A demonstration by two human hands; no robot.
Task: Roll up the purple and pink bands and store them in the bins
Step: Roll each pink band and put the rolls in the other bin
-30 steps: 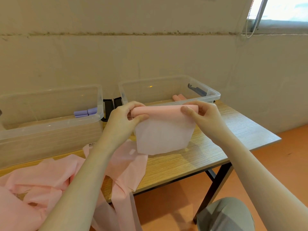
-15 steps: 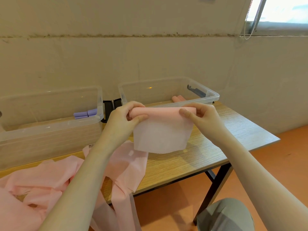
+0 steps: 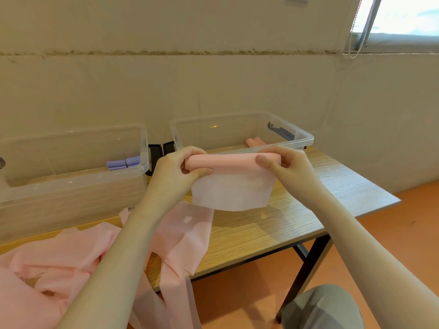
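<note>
Pink band (image 3: 231, 162), thin and part-rolled into a soft cylinder. Left hand (image 3: 177, 173) and right hand (image 3: 285, 166) pinch its ends, fingers clamped; its translucent tail hangs above the woodgrain tabletop (image 3: 308, 210).

wooden table (image 3: 320, 184), window (image 3: 403, 15), orange floor (image 3: 392, 245)

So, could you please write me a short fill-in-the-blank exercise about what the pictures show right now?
1. Both the left hand and the right hand hold a band whose colour is ____.
2. The rolls lying in the left bin are ____ in colour.
3. The pink rolls already stored lie in the ____ bin.
4. The loose pink bands lie on the ____.

Missing words: pink; purple; right; table
</note>
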